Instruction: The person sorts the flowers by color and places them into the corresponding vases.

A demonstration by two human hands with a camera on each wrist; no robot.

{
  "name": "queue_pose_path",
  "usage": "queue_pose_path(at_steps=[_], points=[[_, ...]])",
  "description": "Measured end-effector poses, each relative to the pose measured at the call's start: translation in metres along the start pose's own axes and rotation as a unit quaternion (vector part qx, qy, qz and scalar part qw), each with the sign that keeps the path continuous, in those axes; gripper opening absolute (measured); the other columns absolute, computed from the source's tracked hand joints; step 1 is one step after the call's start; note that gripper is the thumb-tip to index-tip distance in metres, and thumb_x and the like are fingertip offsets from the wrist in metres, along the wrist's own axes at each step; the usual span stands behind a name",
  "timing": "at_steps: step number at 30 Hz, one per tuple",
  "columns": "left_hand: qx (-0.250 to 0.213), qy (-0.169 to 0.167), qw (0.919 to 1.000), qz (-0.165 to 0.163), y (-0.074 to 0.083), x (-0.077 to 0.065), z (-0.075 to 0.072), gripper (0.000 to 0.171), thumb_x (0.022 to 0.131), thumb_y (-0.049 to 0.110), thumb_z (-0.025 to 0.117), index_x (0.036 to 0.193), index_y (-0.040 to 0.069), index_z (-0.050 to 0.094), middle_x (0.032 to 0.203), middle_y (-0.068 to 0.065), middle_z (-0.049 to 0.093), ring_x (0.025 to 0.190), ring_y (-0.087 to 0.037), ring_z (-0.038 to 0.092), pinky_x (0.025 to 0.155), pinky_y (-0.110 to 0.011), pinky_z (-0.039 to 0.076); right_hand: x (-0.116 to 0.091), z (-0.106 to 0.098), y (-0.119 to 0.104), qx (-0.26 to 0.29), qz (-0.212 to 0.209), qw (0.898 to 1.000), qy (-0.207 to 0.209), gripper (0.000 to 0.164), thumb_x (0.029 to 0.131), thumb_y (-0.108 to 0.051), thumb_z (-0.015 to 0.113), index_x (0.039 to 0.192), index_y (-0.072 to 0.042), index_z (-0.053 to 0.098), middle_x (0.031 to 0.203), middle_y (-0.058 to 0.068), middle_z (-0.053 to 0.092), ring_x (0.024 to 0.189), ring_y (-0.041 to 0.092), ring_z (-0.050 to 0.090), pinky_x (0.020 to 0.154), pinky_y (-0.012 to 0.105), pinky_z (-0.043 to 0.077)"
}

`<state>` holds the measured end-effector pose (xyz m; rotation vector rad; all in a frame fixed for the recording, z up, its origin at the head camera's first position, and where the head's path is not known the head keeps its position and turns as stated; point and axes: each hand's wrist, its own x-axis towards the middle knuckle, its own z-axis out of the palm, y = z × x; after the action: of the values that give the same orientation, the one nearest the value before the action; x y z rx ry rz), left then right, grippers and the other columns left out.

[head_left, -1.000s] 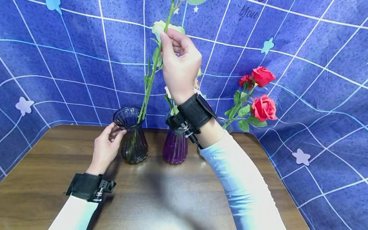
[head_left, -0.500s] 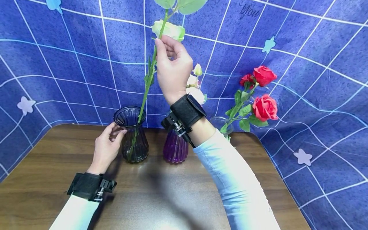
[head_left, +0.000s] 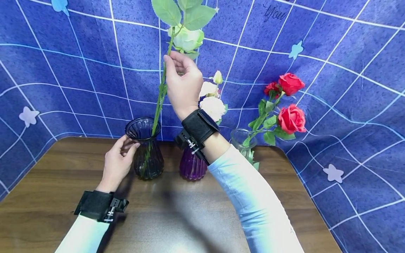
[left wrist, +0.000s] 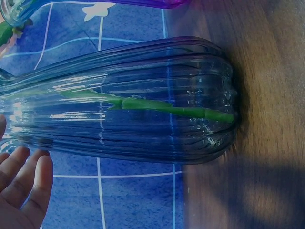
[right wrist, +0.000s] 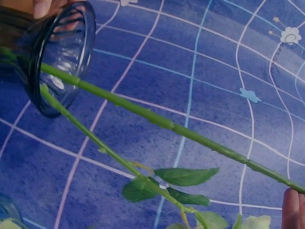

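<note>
A dark fluted glass vase [head_left: 155,162] stands upright at the back of the table, left of centre. My left hand [head_left: 117,161] holds its neck between thumb and fingers. High above it, my right hand [head_left: 184,82] pinches a long green flower stem [right wrist: 205,138], with broad leaves [head_left: 166,12] above the grip; its bloom lies outside the frame. Two stems enter the vase mouth in the right wrist view; the second stem [right wrist: 114,155] bears small leaves. A pale green-white rose [head_left: 187,39] shows behind my right hand. Through the glass, a stem end [left wrist: 217,115] reaches the vase's base.
A purple vase [head_left: 192,167] stands right of the dark one, partly behind my right forearm, near pale blooms [head_left: 212,107]. Farther right, a clear vase [head_left: 242,138] holds red roses [head_left: 291,118] leaning right. A blue grid-patterned cloth [head_left: 79,70] hangs behind the wooden table [head_left: 57,179].
My right hand has moved down and left with the stem, bringing its broad leaves into view. The pale blooms and clear vase are now less covered. My left hand stays at the vase.
</note>
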<state>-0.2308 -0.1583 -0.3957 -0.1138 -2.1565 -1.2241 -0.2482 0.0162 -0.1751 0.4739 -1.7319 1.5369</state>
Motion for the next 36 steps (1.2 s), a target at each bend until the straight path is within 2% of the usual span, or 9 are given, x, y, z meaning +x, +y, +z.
queue_pose_path(at_steps=[7, 20, 26, 36], points=[[0.004, 0.0, 1.0, 0.0, -0.002, -0.002, 0.001, 0.027, 0.09, 0.017, 0.062, 0.115, 0.008, 0.062, 0.107, -0.01, 0.07, 0.082, 0.024, 0.049, 0.066, -0.002, 0.04, -0.006, 0.003, 0.01, 0.009, 0.008, 1.0, -0.022, 0.02, 0.088, -0.009, 0.062, 0.103, 0.004, 0.067, 0.09, 0.018, 0.07, 0.076, 0.022, 0.064, 0.066, 0.013, 0.046], [-0.01, 0.0, 0.9999, 0.003, -0.002, -0.001, 0.0, 0.027, 0.09, 0.017, 0.063, 0.115, 0.007, 0.061, 0.107, -0.011, 0.07, 0.082, 0.022, 0.051, 0.065, -0.002, 0.04, -0.022, 0.011, 0.027, -0.019, 0.043, 0.996, -0.069, 0.02, 0.087, -0.011, 0.064, 0.101, 0.003, 0.068, 0.085, 0.016, 0.071, 0.068, 0.02, 0.066, 0.057, 0.013, 0.046], [-0.01, 0.002, 0.9999, 0.003, 0.001, 0.0, 0.0, 0.027, 0.09, 0.015, 0.062, 0.115, 0.006, 0.061, 0.106, -0.013, 0.07, 0.081, 0.023, 0.05, 0.065, -0.002, 0.04, -0.03, 0.014, 0.036, -0.033, 0.064, 0.993, -0.098, 0.02, 0.088, -0.011, 0.063, 0.102, 0.003, 0.067, 0.086, 0.016, 0.071, 0.071, 0.022, 0.067, 0.056, 0.012, 0.044], [-0.013, 0.0, 0.9999, 0.001, 0.001, -0.002, -0.001, 0.027, 0.09, 0.016, 0.062, 0.116, 0.007, 0.062, 0.106, -0.013, 0.07, 0.081, 0.022, 0.051, 0.064, -0.001, 0.04, -0.046, 0.02, 0.056, -0.038, 0.092, 0.989, -0.113, 0.019, 0.088, -0.01, 0.064, 0.1, 0.003, 0.068, 0.086, 0.016, 0.072, 0.071, 0.024, 0.069, 0.056, 0.012, 0.049]])
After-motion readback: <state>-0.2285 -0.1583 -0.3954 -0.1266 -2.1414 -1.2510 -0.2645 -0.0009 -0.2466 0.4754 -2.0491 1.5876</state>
